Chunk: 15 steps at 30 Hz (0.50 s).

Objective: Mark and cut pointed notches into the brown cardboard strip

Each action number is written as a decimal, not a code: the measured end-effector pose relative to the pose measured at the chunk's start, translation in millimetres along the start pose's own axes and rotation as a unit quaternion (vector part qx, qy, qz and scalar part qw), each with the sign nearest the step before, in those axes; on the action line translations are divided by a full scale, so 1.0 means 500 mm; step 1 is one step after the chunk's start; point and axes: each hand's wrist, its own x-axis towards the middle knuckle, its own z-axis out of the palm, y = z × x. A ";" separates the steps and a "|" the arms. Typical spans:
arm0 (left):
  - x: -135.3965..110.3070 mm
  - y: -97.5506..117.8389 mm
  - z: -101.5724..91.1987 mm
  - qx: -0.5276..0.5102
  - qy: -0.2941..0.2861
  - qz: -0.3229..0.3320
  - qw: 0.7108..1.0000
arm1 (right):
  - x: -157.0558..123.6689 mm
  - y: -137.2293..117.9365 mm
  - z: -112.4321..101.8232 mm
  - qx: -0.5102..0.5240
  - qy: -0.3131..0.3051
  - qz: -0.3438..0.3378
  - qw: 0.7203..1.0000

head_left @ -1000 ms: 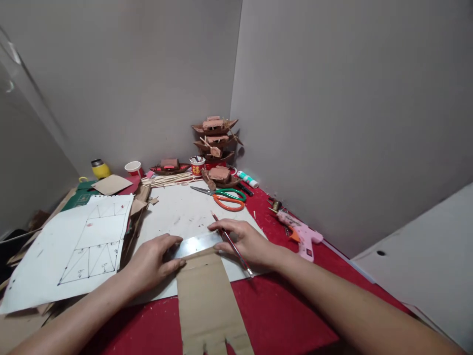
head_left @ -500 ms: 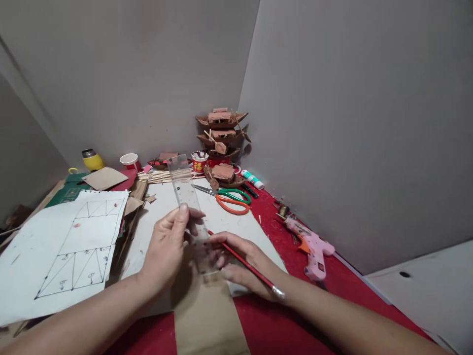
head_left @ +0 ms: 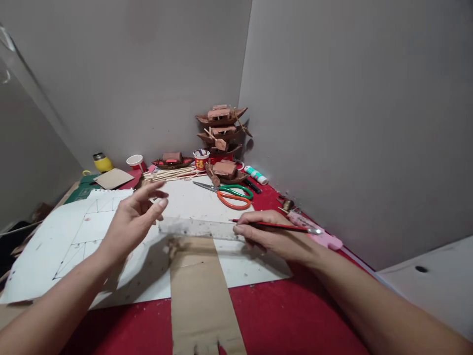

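A clear ruler [head_left: 199, 228] is held crosswise above a strip of brown cardboard [head_left: 203, 305]. My right hand [head_left: 271, 234] pinches its right end and also holds a red-and-black pencil [head_left: 281, 226], whose tip points left. My left hand [head_left: 135, 214] is off the ruler, near its left end, with fingers apart and nothing in them. The cardboard strip lies over a white sheet [head_left: 254, 264] and the red table surface. Shadow and blur hide some of the strip's far end.
Scissors [head_left: 233, 197] with green and orange handles lie beyond the ruler. A pink glue gun [head_left: 327, 237] rests at right. A drawing on paper [head_left: 40, 246] lies at left. Thin sticks [head_left: 170, 173], a paper cup [head_left: 201, 161] and stacked model boats [head_left: 221, 116] stand at the back.
The ruler has turned from lengthwise to crosswise. My left hand has let go of it and moved left. My right hand has moved slightly up and right, still with the pencil.
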 end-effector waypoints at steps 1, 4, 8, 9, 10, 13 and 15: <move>0.002 -0.001 -0.009 0.040 -0.045 -0.007 0.998 | 0.000 0.001 -0.004 -0.014 -0.006 0.004 1.000; -0.001 -0.007 -0.011 0.135 -0.168 -0.028 0.976 | 0.004 0.007 -0.006 -0.028 -0.022 0.012 0.999; -0.005 -0.026 0.004 0.219 -0.238 -0.008 0.946 | 0.017 0.023 -0.006 -0.021 -0.007 0.005 1.000; -0.003 -0.032 0.005 0.221 -0.245 0.000 0.944 | 0.021 0.027 -0.007 -0.017 0.006 0.009 1.000; 0.000 -0.039 0.005 0.216 -0.252 0.005 0.943 | 0.024 0.031 -0.007 -0.013 0.020 0.015 1.000; 0.012 -0.059 0.004 0.172 -0.283 -0.002 0.943 | 0.033 0.042 -0.007 -0.007 0.044 0.031 0.998; 0.018 -0.073 0.005 0.127 -0.293 -0.024 0.947 | 0.035 0.048 -0.004 -0.031 0.063 0.016 0.997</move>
